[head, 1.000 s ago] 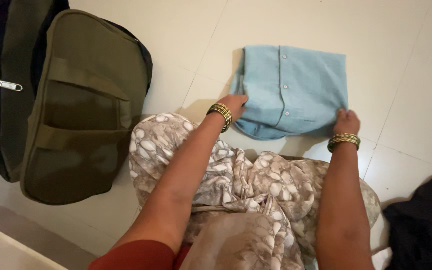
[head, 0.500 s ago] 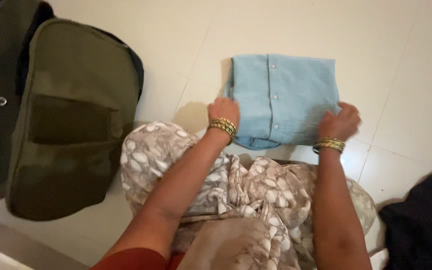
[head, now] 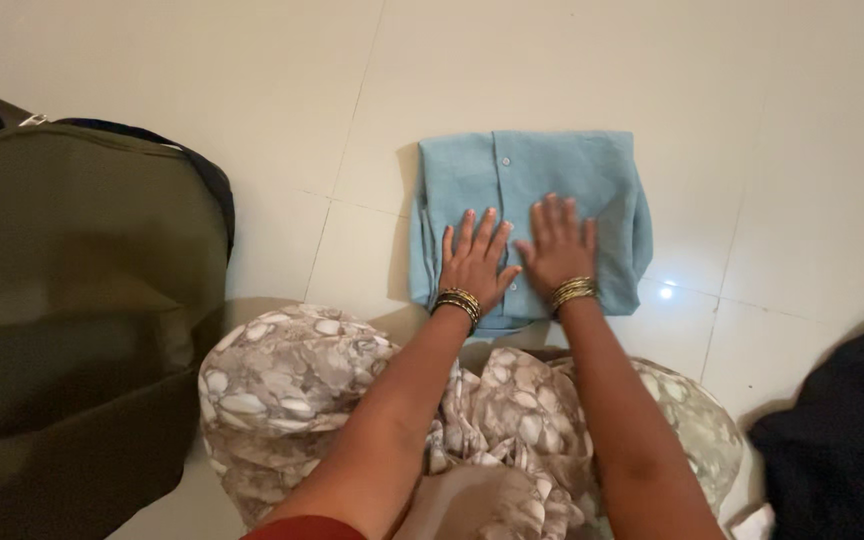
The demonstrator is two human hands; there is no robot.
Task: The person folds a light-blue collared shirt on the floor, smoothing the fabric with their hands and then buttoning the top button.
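Flat hands (head: 517, 255) on folded blue shirt (head: 592, 175)

**Hands: flat, palms down**

Both arms extend forward from the body, roughly parallel, converging slightly toward the wrists. Left hand (head: 475, 262): palm down, fingers straight and slightly spread. Right hand (head: 557, 246): palm down, fingers straight, close together. The hands lie side by side, thumbs nearly touching. Each wrist carries bangles.

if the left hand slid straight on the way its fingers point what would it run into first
The left hand lies flat on the folded blue shirt, fingers pointing away from the person. Sliding on, it would cross more shirt, possibly brushing the button, then pass the far edge onto bare floor tile. Nothing else seems to lie in that line.
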